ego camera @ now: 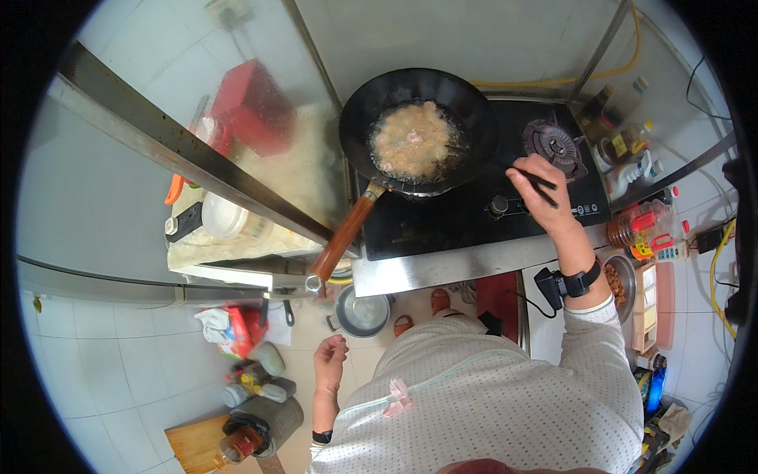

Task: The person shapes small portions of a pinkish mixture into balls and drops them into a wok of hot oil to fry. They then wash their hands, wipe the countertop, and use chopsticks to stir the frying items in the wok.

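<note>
Pale battered pieces [411, 142] fry in bubbling oil in a black wok [361, 112]. The wok rests on the left side of a black gas hob [438, 228], its wooden handle [346, 234] pointing toward me. My right hand [539, 189] grips dark chopsticks [545, 194] to the right of the wok. Their far ends reach toward the food and blend into the dark pan. Low at my left side hangs my left hand [330, 361], fingers curled together, with nothing seen in it.
Right of the wok is a bare burner [555, 143]. A metal bowl of brown pieces [616, 284] and oil bottles [645, 222] stand by my right arm. Glass panels flank the hob. On the floor sit a pot [362, 314] and a bin [281, 423].
</note>
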Motion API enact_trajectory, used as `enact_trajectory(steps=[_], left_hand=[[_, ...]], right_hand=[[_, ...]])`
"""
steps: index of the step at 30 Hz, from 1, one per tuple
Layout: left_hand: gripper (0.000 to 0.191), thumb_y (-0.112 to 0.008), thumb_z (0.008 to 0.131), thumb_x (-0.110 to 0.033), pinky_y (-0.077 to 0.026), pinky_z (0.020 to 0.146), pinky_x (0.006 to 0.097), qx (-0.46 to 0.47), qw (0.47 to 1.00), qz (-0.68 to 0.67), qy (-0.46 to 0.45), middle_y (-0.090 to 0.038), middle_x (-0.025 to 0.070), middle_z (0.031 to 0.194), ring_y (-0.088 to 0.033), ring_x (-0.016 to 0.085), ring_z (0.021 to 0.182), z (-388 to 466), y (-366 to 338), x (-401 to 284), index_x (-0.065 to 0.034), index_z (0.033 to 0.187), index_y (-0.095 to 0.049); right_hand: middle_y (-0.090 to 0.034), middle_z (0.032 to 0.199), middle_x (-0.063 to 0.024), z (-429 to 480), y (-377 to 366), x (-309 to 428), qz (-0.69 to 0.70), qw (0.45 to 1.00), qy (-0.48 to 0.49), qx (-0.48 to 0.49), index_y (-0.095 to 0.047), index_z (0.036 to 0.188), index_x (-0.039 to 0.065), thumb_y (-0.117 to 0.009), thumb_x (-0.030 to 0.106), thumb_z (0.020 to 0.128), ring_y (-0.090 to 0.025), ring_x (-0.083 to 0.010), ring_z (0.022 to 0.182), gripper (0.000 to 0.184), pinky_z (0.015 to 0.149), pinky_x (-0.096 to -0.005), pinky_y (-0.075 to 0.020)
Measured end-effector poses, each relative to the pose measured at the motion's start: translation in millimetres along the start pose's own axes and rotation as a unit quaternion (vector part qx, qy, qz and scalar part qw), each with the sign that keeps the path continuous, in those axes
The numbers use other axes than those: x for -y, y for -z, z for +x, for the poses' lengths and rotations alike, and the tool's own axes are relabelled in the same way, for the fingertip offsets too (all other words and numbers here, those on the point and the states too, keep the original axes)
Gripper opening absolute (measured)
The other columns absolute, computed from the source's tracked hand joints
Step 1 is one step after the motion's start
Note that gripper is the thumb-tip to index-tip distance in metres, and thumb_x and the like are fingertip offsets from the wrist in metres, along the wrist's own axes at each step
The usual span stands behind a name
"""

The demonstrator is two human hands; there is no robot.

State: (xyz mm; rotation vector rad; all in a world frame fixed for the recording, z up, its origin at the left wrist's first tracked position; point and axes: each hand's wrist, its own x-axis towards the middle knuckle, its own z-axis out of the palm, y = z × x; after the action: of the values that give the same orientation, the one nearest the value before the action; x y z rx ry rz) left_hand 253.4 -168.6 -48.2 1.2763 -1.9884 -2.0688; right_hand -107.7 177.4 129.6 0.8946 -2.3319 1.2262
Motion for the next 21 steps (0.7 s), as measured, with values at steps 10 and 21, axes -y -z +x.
enact_trajectory(steps=[10,21], left_hand=[[0.02,-0.059,0.09,-0.008,-0.046,0.067,0.0223,0.015,1.0,-0.001,-0.01,-0.065,0.0032,0.094,-0.057,0.008,0.077,-1,-2,-4,-0.0001,0.108,-0.062],[0.021,-0.058,0.094,-0.016,-0.049,0.072,0.0253,0.038,0.998,0.04,-0.016,-0.065,0.0037,0.103,-0.06,0.011,0.084,6,6,10,-0.004,0.111,-0.06]], right_hand=[[-0.061,0.08,-0.0154,5,-40,-23,-0.032,0.998,0.05,0.03,-0.063,0.09,0.0,-0.068,0.005,0.081,-0.061,-0.0336,0.071,0.011,0.06,-0.0357,-0.0478],[-0.061,0.071,-0.0041,-21,-32,-40,0.131,0.956,-0.25,-0.079,-0.062,0.092,0.002,-0.061,0.011,0.089,-0.053,-0.0085,0.056,0.01,0.051,-0.0236,-0.0426]])
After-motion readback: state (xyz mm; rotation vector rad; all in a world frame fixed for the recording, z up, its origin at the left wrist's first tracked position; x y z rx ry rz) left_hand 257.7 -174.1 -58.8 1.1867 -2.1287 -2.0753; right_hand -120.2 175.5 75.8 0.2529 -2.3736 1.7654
